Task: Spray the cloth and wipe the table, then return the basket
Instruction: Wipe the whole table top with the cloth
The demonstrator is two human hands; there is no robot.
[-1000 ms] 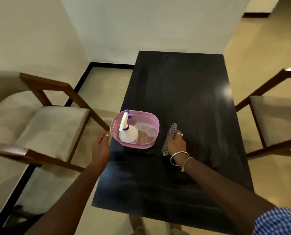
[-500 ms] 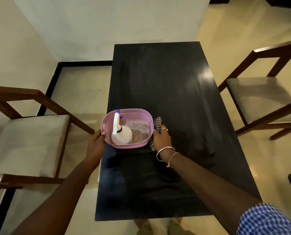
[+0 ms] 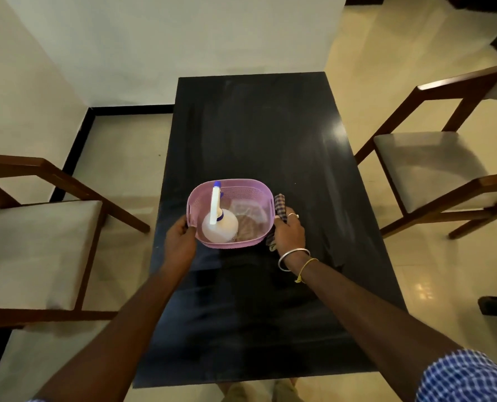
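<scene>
Clamping the pink basket [image 3: 250, 195] from both sides. With the left hand [image 3: 180, 242], grip curled over the near-left rim. With the right hand [image 3: 289, 233], grip closed round the checked cloth [image 3: 280, 204] and pressed against the basket's right wall, probably so as to carry cloth and basket as one load. Cannot tell whether the right fingers also hook the rim.

Inside, toward the left: a white spray bottle [image 3: 219, 227], seemingly upright, blue-tipped nozzle pointing far, apparently stowed for the trip.

Sitting on, or just above, the dark table [image 3: 270, 126], left of centre and toward the near half. Cannot tell which.

Judging by faint streaks across the table top, wiping looks finished and the return step is in hand. Next, most likely, lifting level with both hands, to keep the bottle from toppling.

Flanking the table: the left chair [image 3: 38, 242] and the right chair [image 3: 424, 163], both well apart from the basket.
</scene>
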